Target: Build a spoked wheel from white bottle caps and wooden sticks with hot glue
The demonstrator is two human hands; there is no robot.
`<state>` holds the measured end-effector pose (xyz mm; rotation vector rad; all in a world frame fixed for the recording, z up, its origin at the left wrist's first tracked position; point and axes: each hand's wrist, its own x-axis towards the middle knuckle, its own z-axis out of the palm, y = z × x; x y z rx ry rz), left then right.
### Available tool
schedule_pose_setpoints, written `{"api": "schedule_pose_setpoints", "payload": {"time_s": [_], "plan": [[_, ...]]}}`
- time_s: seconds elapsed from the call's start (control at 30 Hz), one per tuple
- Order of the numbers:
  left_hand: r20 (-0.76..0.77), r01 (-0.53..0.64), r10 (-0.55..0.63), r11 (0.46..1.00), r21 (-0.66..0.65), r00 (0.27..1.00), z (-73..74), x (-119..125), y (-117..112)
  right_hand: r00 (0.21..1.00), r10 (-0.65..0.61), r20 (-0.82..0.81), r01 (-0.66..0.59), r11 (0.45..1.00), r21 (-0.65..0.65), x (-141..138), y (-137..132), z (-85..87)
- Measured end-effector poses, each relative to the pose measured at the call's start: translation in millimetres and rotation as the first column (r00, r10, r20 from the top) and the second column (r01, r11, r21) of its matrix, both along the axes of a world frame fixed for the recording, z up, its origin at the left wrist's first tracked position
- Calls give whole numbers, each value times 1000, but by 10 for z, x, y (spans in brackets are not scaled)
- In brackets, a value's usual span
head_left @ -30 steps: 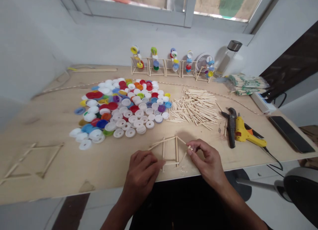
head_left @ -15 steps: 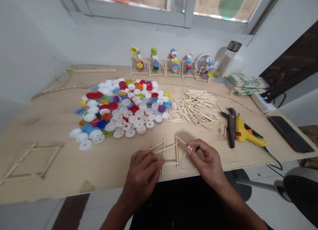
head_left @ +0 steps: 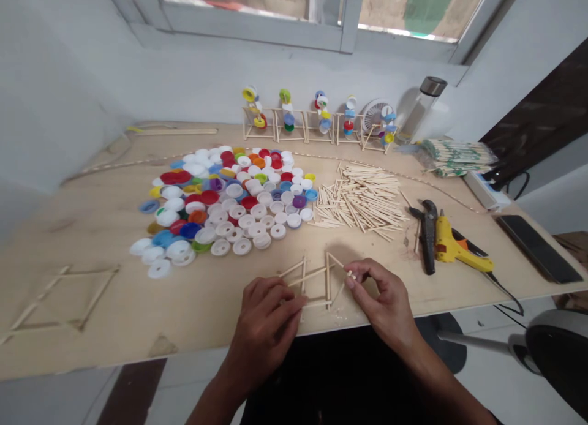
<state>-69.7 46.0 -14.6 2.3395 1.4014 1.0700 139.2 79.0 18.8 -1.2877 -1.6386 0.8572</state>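
Stick frame (head_left: 327, 282) runs L-R; R hand (head_left: 380, 294) pinching R-pointing apex (head_left: 351, 274), L hand (head_left: 267, 308) opp. end.

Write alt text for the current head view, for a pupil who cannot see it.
A person's right hand pinches one end of a stick frame on a table, the left hand at its other side. Beyond lie colourful plastic caps and loose sticks, with a yellow glue gun to the right.

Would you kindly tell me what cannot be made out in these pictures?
In the head view:
Stick frame: left end hidden by the left hand.
Pale bit in the right hand: too small to identify.
Fan: partly behind a cap wheel.
Pack: marks too small to read.
Black seat: cut off by right edge.
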Motion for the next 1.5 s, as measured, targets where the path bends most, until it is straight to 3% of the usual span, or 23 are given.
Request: {"api": "schedule_pose_setpoints", "payload": {"time_s": [0.37,0.73,1.17,1.33,1.5], "plan": [[-2,-11,11,999,33,1000,47,17,11,999,-3,32,3,1000,-1,36,-28,-19],[-51,-107,111,992,72,993,74,39,53,1000,-11,28,11,1000,2,34,-34,-22],[-83,-168,174,984,65,981,-10,42,73,999,8,40,-8,1000,-12,49,-37,-7],[-58,-236,241,968,79,969,-3,41,117,999,23,34,-22,1000,-11,46,-38,-11],[-158,-305,313,949,77,936,11,41,219,999,33,31,-33,999,-13,45,-46,-31]]}}
